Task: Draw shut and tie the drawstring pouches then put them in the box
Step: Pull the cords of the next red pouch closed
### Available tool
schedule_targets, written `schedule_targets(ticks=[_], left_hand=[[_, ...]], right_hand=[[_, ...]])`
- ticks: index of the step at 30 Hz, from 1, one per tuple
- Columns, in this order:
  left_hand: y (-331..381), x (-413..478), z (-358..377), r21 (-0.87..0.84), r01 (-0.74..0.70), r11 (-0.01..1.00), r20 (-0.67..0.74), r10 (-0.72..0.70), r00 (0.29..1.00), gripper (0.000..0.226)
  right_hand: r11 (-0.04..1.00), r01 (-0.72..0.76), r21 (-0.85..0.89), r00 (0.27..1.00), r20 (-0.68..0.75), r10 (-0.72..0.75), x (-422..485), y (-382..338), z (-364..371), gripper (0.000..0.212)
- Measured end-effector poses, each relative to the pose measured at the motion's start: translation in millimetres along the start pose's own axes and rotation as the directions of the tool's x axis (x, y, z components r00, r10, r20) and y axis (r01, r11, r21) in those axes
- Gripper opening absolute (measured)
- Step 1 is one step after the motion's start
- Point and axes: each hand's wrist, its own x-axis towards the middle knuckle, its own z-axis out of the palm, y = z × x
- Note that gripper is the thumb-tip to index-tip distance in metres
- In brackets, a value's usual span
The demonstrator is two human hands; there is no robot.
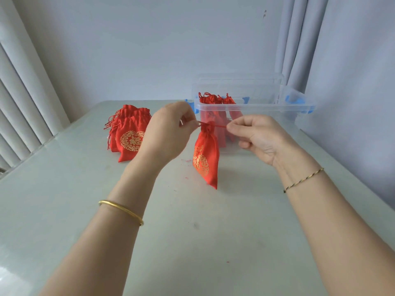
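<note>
The left hand (168, 133) and right hand (256, 139) each pinch one end of the red drawstring (218, 125), which is stretched taut between them. If the pull is uneven, a cord could slip from the fingertips, or the knot could set loose and let the neck reopen. The red satin pouch (206, 159) hangs from its gathered neck over the surface (192, 231), gold emblem showing, just in front of the clear plastic box (252, 106). More pouches (128, 137) lie piled to the left.

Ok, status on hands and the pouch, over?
Left hand, right hand each pinch the drawstring, taut. Pouch between them, neck gathered. Box open behind, path clear.
</note>
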Motion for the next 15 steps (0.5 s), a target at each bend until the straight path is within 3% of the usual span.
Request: schedule_targets(ticks=[4,7,11,15], left_hand=[[-1,-2,6,-0.029,0.011,1.000,0.061,-0.009,0.998,0.008],[-1,-3,5,-0.187,0.092,0.978,0.107,-0.073,0.992,0.007],[6,-5,5,-0.369,0.142,0.919,0.131,-0.100,0.986,0.007],[21,2,4,-0.503,0.157,0.850,0.162,-0.086,0.983,0.011]], right_hand=[[0.985,-0.022,-0.168,1.000,-0.012,0.020,5,12,-9,0.017],[0.962,0.028,-0.271,0.998,0.062,-0.011,-3,2,-11,0.006],[0.885,0.130,-0.447,0.976,0.217,-0.034,-20,-16,0,0.025],[0.774,0.187,-0.605,0.982,0.126,-0.139,-21,-18,12,0.026]])
